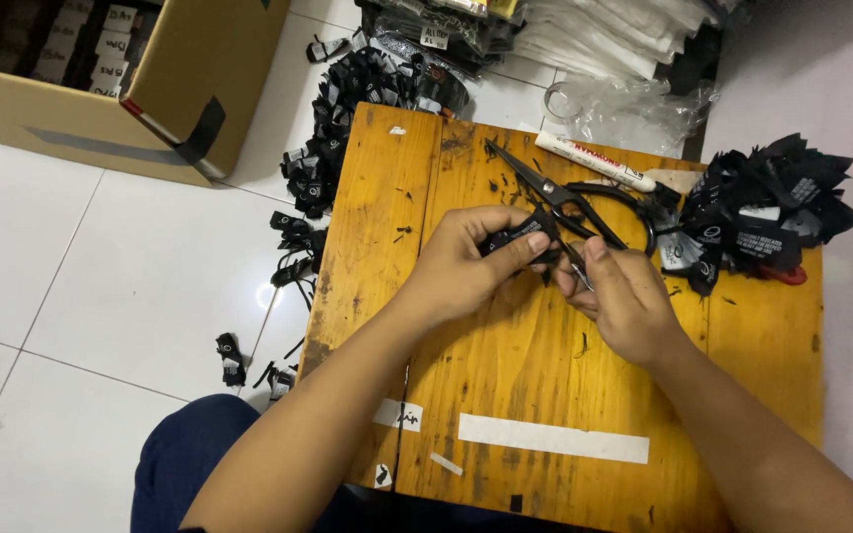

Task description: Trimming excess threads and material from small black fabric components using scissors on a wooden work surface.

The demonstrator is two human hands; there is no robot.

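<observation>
My left hand pinches a small black fabric label with white print, held just above a low wooden table. My right hand is closed around a thin metal tool whose tip meets the label. Black scissors lie shut on the table just beyond my fingers. A heap of similar black labels sits at the table's right end, close to my right hand.
A white marker lies at the table's far edge. More black labels spill over the white tiled floor to the left. An open cardboard box stands at the far left; plastic-wrapped bundles lie behind the table.
</observation>
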